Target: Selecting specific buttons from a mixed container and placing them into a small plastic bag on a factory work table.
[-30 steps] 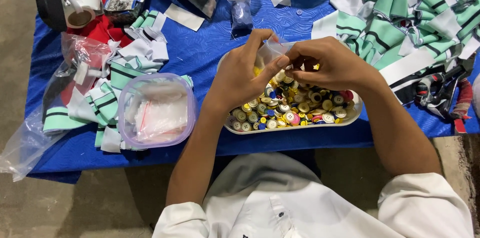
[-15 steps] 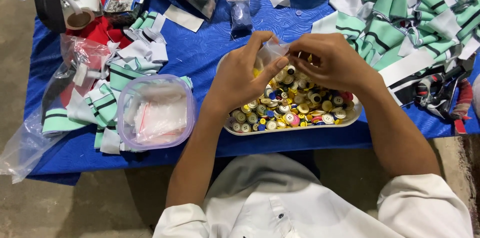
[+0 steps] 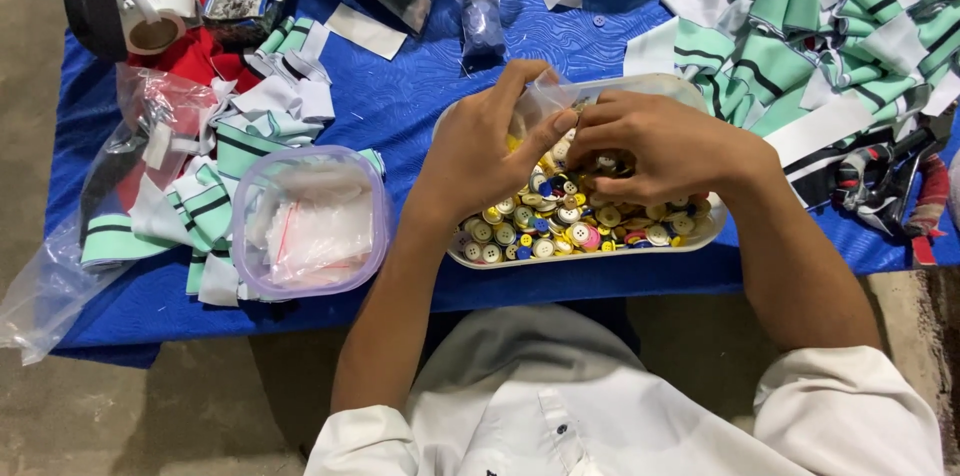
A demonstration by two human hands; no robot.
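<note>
Hands [image 3: 480,151] barely shifted, apparently pinching small bag [image 3: 540,101].

A tray [image 3: 700,232] of buttons [image 3: 560,221] sits at centre frame on the surface [image 3: 420,86]. A lidded container [image 3: 310,221] lies to its left. Fabric strips [image 3: 830,16] fill the upper right, a tape roll [image 3: 155,31] the upper left.

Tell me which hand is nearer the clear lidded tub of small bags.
Left. The left hand is over the button tray's near side, beside the tub; the right hand lies beyond it.

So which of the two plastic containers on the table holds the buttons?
The white tray under both hands, heaped with mixed-colour buttons. The lidded tub to its left holds small clear bags.
</note>
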